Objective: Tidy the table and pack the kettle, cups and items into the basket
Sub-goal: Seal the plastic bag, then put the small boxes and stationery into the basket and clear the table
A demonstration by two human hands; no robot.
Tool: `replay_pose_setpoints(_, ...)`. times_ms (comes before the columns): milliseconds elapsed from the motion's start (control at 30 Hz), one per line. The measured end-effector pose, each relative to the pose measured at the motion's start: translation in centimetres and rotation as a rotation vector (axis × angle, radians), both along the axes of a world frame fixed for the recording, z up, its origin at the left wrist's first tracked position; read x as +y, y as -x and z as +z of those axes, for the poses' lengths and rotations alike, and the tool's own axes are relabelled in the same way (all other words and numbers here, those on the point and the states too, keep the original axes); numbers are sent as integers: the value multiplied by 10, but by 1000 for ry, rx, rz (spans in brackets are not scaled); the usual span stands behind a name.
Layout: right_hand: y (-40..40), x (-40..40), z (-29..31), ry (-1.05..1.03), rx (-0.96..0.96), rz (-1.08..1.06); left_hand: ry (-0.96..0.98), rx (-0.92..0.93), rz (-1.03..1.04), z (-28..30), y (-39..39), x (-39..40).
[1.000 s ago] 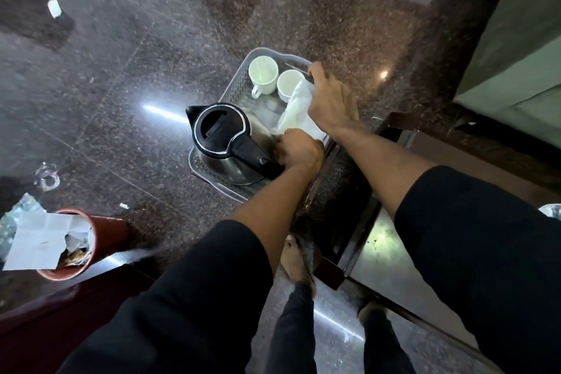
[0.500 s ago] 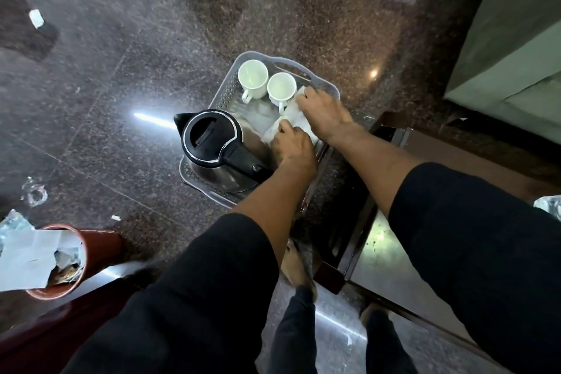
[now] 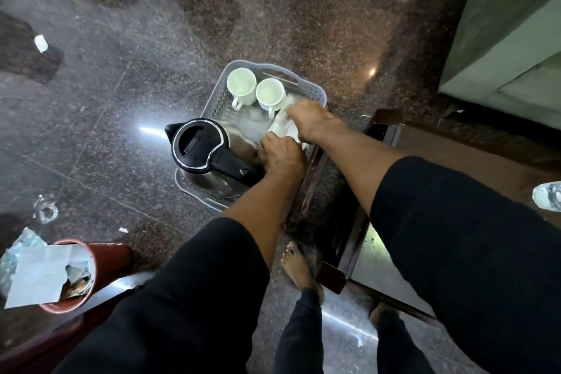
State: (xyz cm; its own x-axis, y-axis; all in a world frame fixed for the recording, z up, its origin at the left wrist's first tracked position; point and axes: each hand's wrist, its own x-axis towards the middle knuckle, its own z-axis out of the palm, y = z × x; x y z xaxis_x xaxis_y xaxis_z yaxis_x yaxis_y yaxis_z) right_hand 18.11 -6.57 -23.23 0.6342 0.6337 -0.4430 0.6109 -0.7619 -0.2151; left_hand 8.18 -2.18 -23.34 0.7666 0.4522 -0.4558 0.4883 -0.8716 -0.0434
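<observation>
The pale grey perforated plastic basket (image 3: 315,93) stood on the dark speckled granite floor (image 3: 151,24). The steel kettle with black lid and handle (image 3: 200,149) occupied the basket's near end, spout toward the left rim. Two white ceramic cups (image 3: 241,84) stood upright, side by side and touching, at the far end, handles toward the kettle. A white folded cloth (image 3: 283,126) lay along the basket's right wall, between the cups and the kettle handle.

The left hand (image 3: 280,152) pressed on the cloth's near end just beside the kettle handle, fingers curled; whether it gripped the cloth could not be determined. The right hand (image 3: 309,118) lay flat on the cloth's far end, fingers extended, next to the right cup.

A dark wooden table frame (image 3: 385,127) stood immediately right of the basket. A red-brown round bin (image 3: 112,255) holding crumpled paper stood at lower left, well apart. White scraps (image 3: 41,43) lay on the floor.
</observation>
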Motion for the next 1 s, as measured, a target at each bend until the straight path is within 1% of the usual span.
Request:
replay_pose_setpoints(67, 2, -6, 4, -69, -16, -19, 3, -93, 95, 7, -7, -2)
replay_pose_setpoints(133, 3, -18, 8, -181, -101, -70, 13, -247, 205, 17, -13, -7)
replay_pose_setpoints(167, 4, -28, 11, -241, -130, -114, 27, -306, 197, 23, -15, -13)
replay_pose_setpoints(267, 8, -72, 19, -376, -152, -262, 120, -398, 151, 38, -21, -37)
replay_pose_setpoints(333, 10, -115, 26, -433, -181, -386, 216, -434, 160, 49, -26, -64)
replay_pose_setpoints(400, 11, -163, 28, -431, -188, -535, 302, -458, 118, 55, -29, -100)
replay_pose_setpoints(467, 16, -207, 26, -396, -166, -649, 333, -438, 28, 52, -30, -136)
replay_pose_setpoints(567, 28, -275, 16, -347, -117, -740, 412, -358, -61, 38, -27, -197)
replay_pose_setpoints(667, 45, -342, 1, -300, -69, -781, 501, -260, -74, 20, -16, -261)
replay_pose_setpoints(767, 67, -405, -16, -291, -36, -872, 564, -196, -111, 5, -5, -320)
replay_pose_setpoints(900, 100, -481, -37, -244, -28, -1011, 585, -129, -128, -12, 8, -391)
replay_pose_setpoints(1000, 121, -524, -44, -229, -29, -1115, 613, -88, -179, -20, 19, -437)
